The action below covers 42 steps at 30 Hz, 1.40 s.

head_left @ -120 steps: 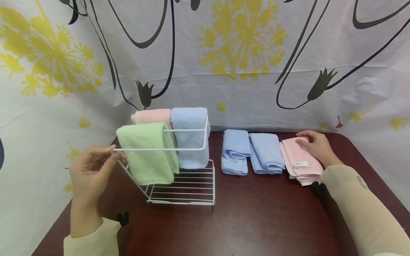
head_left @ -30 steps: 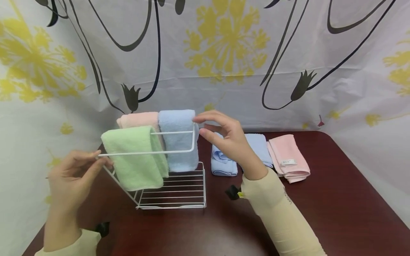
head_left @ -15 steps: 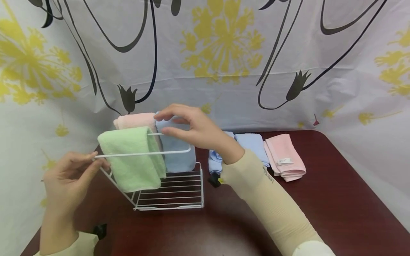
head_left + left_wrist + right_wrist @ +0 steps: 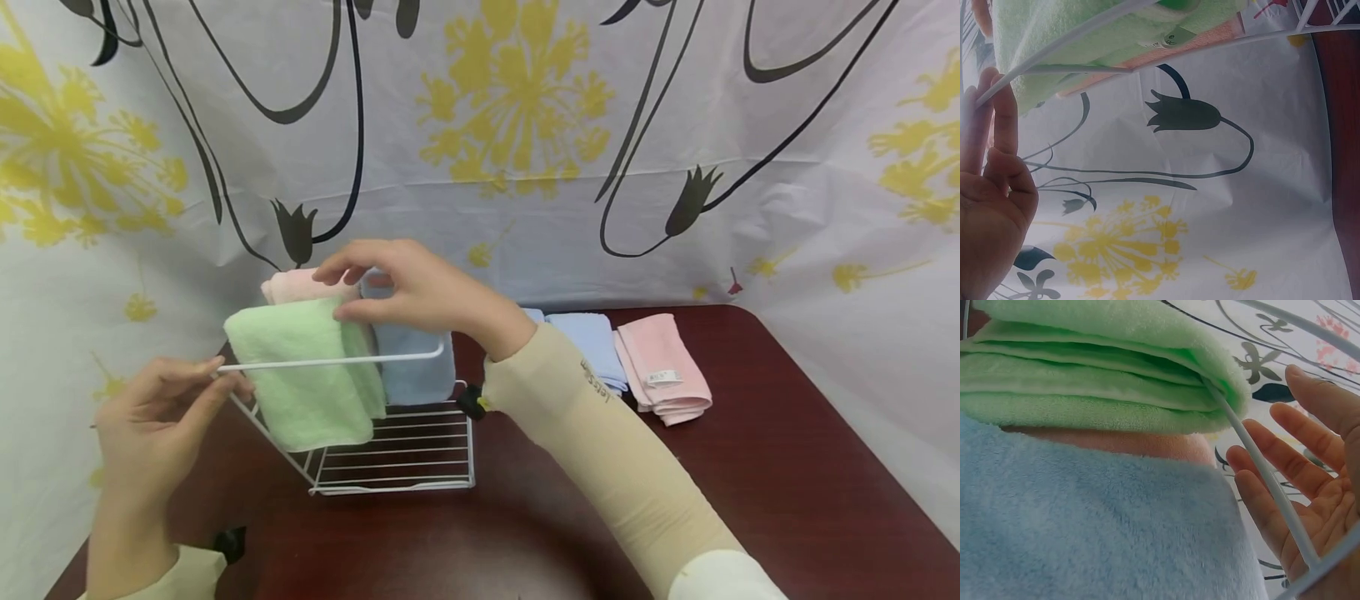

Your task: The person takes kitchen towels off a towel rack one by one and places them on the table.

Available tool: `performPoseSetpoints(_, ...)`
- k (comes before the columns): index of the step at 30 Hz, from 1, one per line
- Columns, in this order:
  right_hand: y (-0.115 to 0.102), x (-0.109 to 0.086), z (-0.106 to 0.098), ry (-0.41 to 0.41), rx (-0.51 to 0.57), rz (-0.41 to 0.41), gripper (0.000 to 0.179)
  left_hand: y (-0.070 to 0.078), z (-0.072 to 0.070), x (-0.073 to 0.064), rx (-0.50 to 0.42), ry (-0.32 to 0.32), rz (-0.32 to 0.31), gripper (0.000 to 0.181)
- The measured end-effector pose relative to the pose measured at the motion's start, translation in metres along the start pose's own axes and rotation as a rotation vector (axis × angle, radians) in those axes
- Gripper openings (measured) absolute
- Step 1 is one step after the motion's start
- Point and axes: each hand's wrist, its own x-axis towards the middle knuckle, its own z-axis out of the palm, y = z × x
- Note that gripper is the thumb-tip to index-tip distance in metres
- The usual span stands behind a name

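Observation:
A white wire rack (image 4: 393,487) stands on the left of the table, holding three hung towels. The green towel (image 4: 292,379) drapes at the front left, the pink towel (image 4: 296,286) behind it, and the blue towel (image 4: 416,367) on the right. My left hand (image 4: 153,421) pinches the left corner of the rack's front top rail (image 4: 330,362). My right hand (image 4: 420,287) reaches over the rack, fingers loosely bent, thumb at the green towel's top right edge. In the right wrist view those relaxed fingers (image 4: 1260,506) spread beside a rail, holding nothing.
Right of the rack, folded blue towels (image 4: 592,337), partly behind my right arm, lie beside a folded pink towel (image 4: 667,371) with a white label. A patterned curtain (image 4: 540,242) hangs behind the dark red table (image 4: 765,467).
My right hand has left the folded pink towel and moved left, across the hung blue towel, to the green one. The left hand keeps its pinch on the rail. The head view has shifted slightly.

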Motion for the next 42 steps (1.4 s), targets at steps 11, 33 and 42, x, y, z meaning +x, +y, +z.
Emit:
performPoseSetpoints(11,-0.001,0.02,0.009,-0.08,0.022,-0.023,0.038,-0.001,0.0,0.0,-0.013,-0.006,-0.006,0.018)
performPoseSetpoints(33,-0.004,0.033,0.016,-0.216,-0.107,-0.02,0.04,-0.001,-0.001,0.002,-0.032,0.001,0.013,0.019)
performPoseSetpoints(42,-0.001,0.03,0.017,-0.193,-0.153,-0.032,0.029,-0.004,-0.004,-0.001,-0.036,-0.024,0.006,0.021)
